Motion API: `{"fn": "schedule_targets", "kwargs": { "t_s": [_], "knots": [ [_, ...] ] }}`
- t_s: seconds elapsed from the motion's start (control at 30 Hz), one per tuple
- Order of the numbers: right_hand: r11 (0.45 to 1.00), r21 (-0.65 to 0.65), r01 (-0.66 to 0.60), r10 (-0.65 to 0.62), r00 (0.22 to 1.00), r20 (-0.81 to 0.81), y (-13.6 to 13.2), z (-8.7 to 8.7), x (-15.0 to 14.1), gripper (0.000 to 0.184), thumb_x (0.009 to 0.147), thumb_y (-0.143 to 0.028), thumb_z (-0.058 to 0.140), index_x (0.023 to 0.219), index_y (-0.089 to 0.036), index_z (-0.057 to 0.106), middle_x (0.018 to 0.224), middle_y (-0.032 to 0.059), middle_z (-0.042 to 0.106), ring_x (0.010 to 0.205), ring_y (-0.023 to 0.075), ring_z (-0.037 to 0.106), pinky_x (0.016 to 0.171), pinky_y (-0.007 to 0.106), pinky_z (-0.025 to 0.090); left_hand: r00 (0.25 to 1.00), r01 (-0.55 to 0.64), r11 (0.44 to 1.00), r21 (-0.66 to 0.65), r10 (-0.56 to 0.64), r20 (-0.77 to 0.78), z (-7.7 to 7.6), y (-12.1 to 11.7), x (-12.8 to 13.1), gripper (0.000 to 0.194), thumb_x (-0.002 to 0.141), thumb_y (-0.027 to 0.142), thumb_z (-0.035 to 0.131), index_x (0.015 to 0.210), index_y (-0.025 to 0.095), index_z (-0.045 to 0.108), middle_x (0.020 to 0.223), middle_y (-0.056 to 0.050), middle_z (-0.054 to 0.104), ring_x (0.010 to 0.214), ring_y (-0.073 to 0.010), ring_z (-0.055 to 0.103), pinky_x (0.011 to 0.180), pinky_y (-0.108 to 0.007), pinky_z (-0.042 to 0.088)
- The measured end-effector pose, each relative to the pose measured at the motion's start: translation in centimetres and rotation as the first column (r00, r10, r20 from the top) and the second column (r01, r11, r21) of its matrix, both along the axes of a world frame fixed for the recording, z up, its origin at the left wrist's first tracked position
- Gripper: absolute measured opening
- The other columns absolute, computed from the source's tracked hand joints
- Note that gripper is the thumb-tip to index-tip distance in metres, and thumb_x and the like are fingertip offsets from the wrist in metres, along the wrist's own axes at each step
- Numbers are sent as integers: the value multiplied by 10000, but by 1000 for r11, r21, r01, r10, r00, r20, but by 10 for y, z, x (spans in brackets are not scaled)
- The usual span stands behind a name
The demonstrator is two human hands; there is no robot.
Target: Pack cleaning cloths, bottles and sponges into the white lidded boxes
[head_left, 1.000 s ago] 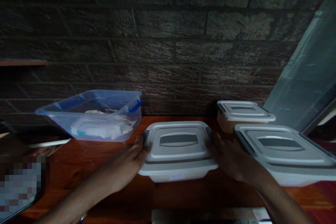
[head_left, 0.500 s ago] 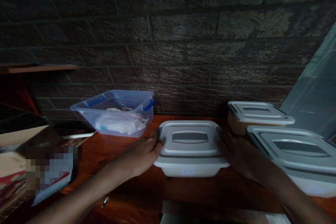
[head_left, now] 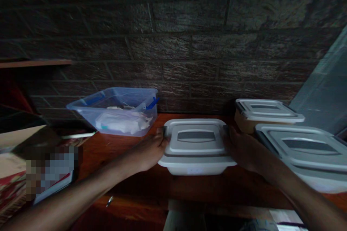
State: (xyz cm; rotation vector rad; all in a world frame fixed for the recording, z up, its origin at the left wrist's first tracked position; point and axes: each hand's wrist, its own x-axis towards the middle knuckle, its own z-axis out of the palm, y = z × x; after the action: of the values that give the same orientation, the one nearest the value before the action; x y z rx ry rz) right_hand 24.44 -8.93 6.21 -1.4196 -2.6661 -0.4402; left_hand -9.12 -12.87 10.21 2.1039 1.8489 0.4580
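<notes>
A white lidded storage box with a grey panel in its lid sits near the front of a reddish wooden table. At its left side, my left hand is closed around the edge and latch. My right hand grips the opposite side, its fingers partly hidden and darkened by shadow. The lid is on, so whatever is inside cannot be seen. Close to my right forearm stands a larger box with the same kind of lid.
A clear bin with blue handles holds white bags at the back left. Behind the larger box stands a small lidded box with brown contents. An open cardboard carton is at far left. A brick wall rises behind the table.
The whole view has shifted slightly, so things appear a little higher in the picture. Both hands keep the same hold on the storage box, which stays in about the same place on the table.
</notes>
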Motion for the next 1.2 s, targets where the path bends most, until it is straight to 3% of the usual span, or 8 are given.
{"fn": "schedule_targets", "kwargs": {
  "t_s": [0.07,0.17,0.4,0.57,0.7,0.9,1.03,1.2],
  "knots": [
    [1000,-20,1,1,995,104,1,7,-2,511,916,-73,442,1414,-10,536,1217,353,664,836,354,759,668,442,600,999,-3,997,-74,0,-51,-1,2,-1,563,993,473,271,1290,105,575,968,-175,768,875,-274,734,764,-346,530],
    [999,-46,13,-9,996,86,0,14,-6,527,930,-74,421,1447,-34,516,1195,332,683,844,350,759,665,437,600,999,-36,994,-107,32,-42,-4,3,1,589,1015,488,225,1320,92,537,1060,-212,752,953,-296,721,809,-373,511],
    [987,-134,93,-79,991,110,-2,20,-10,428,957,-82,342,1259,-7,637,1187,321,688,849,357,752,700,453,584,996,-92,991,-95,89,-33,-7,3,4,511,1010,468,278,1295,114,514,1069,-206,730,956,-319,707,766,-377,489],
    [972,-203,115,-137,986,-98,-3,22,-7,411,980,-175,420,1348,-73,572,1142,284,712,865,352,743,713,432,553,985,-98,984,-150,118,128,-4,-1,5,488,979,517,366,1269,148,499,892,-119,700,568,-221,643,461,-298,409],
    [904,-384,186,-325,884,-337,-7,25,-9,393,1049,-341,368,1308,-140,585,999,191,760,901,332,746,761,389,516,948,-33,973,-230,103,301,-8,0,-1,428,958,563,407,1138,189,510,737,-28,628,408,-165,533,360,-271,386],
    [832,-507,226,-487,735,-472,-13,26,-15,549,1034,-439,387,1426,-73,505,1221,232,719,1142,347,688,895,386,483,764,67,915,-398,209,610,-20,6,-9,393,950,601,371,820,238,449,450,63,409,338,-139,411,356,-251,409],
    [832,-526,175,-476,713,-515,-15,27,-17,531,1029,-418,392,1439,-105,522,1186,192,746,1132,335,693,909,379,480,715,42,927,-372,232,660,-28,5,-6,376,959,586,398,854,230,460,453,70,434,325,-117,375,324,-216,343],
    [820,-534,205,-491,733,-472,-15,30,-18,600,1037,-423,371,1523,-75,435,1227,221,729,1149,350,693,933,385,475,774,-12,945,-327,216,595,-31,5,-6,358,992,573,393,947,226,473,493,67,481,324,-119,394,302,-205,300]
  ]
}}
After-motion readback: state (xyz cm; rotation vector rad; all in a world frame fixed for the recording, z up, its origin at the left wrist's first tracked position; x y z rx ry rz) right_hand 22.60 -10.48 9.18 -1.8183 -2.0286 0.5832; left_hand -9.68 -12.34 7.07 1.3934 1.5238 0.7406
